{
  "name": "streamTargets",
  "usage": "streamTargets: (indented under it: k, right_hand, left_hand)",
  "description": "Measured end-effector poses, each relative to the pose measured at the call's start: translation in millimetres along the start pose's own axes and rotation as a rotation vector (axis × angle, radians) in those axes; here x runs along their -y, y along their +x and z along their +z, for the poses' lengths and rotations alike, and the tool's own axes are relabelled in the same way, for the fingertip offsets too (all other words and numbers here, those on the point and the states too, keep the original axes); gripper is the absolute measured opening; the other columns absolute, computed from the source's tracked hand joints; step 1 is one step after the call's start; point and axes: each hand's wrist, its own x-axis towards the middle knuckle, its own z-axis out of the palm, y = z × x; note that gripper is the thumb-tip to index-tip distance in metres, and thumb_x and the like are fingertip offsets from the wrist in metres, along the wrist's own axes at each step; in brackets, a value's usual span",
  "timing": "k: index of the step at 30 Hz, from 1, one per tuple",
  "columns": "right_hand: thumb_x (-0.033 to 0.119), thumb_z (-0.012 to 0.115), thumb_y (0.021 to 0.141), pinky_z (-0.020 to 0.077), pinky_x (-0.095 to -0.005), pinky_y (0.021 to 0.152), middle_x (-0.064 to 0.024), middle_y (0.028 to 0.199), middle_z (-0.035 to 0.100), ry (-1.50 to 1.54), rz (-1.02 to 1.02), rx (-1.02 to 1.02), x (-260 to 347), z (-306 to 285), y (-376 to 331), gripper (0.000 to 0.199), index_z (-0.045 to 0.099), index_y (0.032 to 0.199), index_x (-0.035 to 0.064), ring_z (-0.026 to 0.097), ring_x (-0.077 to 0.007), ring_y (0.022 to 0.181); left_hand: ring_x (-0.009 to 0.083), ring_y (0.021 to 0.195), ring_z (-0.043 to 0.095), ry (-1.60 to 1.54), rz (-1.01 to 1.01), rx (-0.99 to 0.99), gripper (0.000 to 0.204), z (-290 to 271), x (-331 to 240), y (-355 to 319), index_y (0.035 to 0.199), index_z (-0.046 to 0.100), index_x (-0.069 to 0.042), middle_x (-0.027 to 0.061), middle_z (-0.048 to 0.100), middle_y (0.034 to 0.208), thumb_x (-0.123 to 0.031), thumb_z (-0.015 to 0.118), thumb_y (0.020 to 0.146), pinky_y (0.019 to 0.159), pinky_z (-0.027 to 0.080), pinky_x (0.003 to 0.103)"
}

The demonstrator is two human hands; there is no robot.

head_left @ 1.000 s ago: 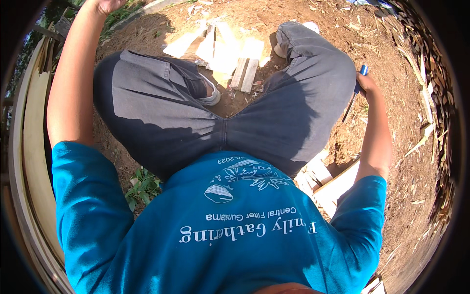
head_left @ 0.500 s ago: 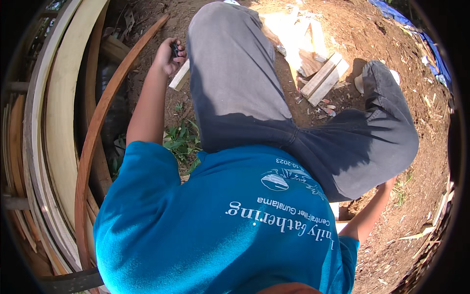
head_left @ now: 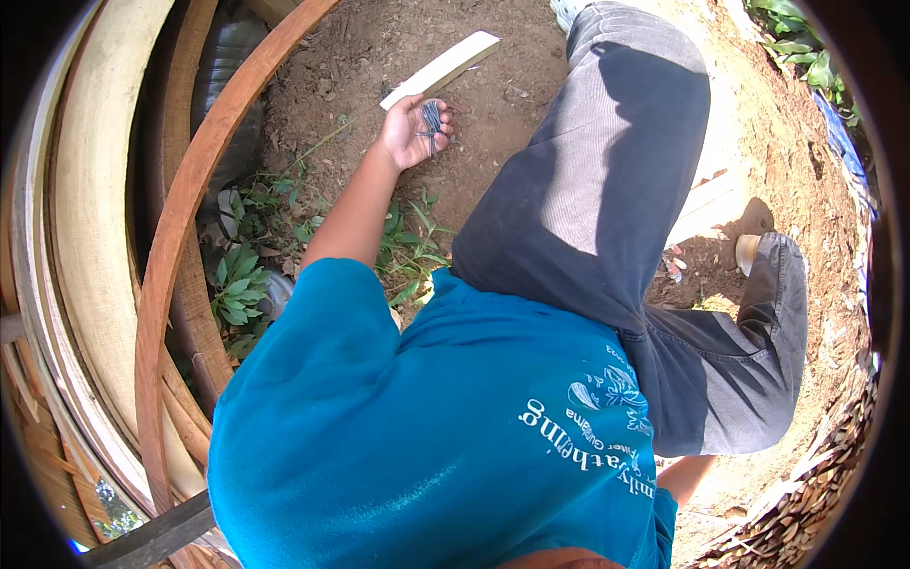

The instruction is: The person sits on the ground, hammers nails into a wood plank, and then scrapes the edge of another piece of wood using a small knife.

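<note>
My left hand (head_left: 406,137) is turned palm up with its fingers curled around a small bunch of thin grey nails (head_left: 431,121). Just beyond its fingertips, a short pale wood strip (head_left: 445,66) lies on the dirt. Of my right arm only a piece of forearm (head_left: 687,476) shows, below my bent leg; the hand itself is hidden.
Long boards (head_left: 100,218) stand along the left side, with a reddish-brown strip (head_left: 175,223) in front. Green plants (head_left: 237,289) grow near my left elbow. Pale wood pieces (head_left: 700,201) lie beyond my leg, and split wood (head_left: 806,512) is piled at the lower right.
The view has swung left, so my body and legs sit further right. My left hand has turned to show the nails in its palm. More of the pale wood strip shows.
</note>
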Motion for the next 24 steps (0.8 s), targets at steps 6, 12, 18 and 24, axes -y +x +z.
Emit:
streamTargets:
  k: [6, 12, 18, 24]
  right_hand:
    - [0.045, 0.065, 0.095, 0.0481, -0.044, 0.102, -0.0204, 0.131, 0.061, -0.024, -0.013, 0.006, 6, 3, 1, 0.068, 0.046, 0.143, 0.0012, 0.06, -0.0328, 0.122]
    - [0.046, 0.065, 0.095, 0.0482, -0.044, 0.102, -0.0204, 0.13, 0.062, -0.037, -0.027, 0.012, 8, 1, -1, 0.068, 0.047, 0.143, 0.0012, 0.06, -0.0328, 0.121]
    - [0.046, 0.065, 0.095, 0.0483, -0.044, 0.102, -0.0204, 0.129, 0.062, -0.038, -0.029, 0.01, 4, 3, -2, 0.068, 0.048, 0.142, 0.0013, 0.06, -0.0327, 0.121]
    - [0.046, 0.065, 0.095, 0.0484, -0.044, 0.102, -0.0204, 0.128, 0.062, -0.058, -0.031, 0.02, 7, 8, -3, 0.067, 0.048, 0.141, 0.0014, 0.061, -0.0327, 0.121]
  left_hand:
    - [0.0126, 0.071, 0.056, 0.779, -0.032, -0.368, 0.02, -1, 4, -2, 0.1, 0.057, -0.01, 0.0018, 0.058, 0.088, -0.028, 0.05, 0.101, 0.06, 0.053, 0.028]
    - [0.0111, 0.078, 0.06, 1.253, -0.23, -0.408, 0.021, 5, 1, -9, 0.11, 0.061, -0.01, 0.0005, 0.059, 0.089, -0.026, 0.052, 0.101, 0.068, 0.057, 0.031]
    - [0.0152, 0.087, 0.065, 1.512, -0.362, -0.388, 0.038, 10, -5, -8, 0.13, 0.062, -0.011, 0.005, 0.067, 0.103, -0.03, 0.049, 0.1, 0.076, 0.062, 0.036]
    - [0.0242, 0.108, 0.065, 1.619, -0.485, -0.347, 0.046, 23, -12, -17, 0.136, 0.061, -0.012, 0.0122, 0.063, 0.128, -0.035, 0.05, 0.098, 0.083, 0.063, 0.042]
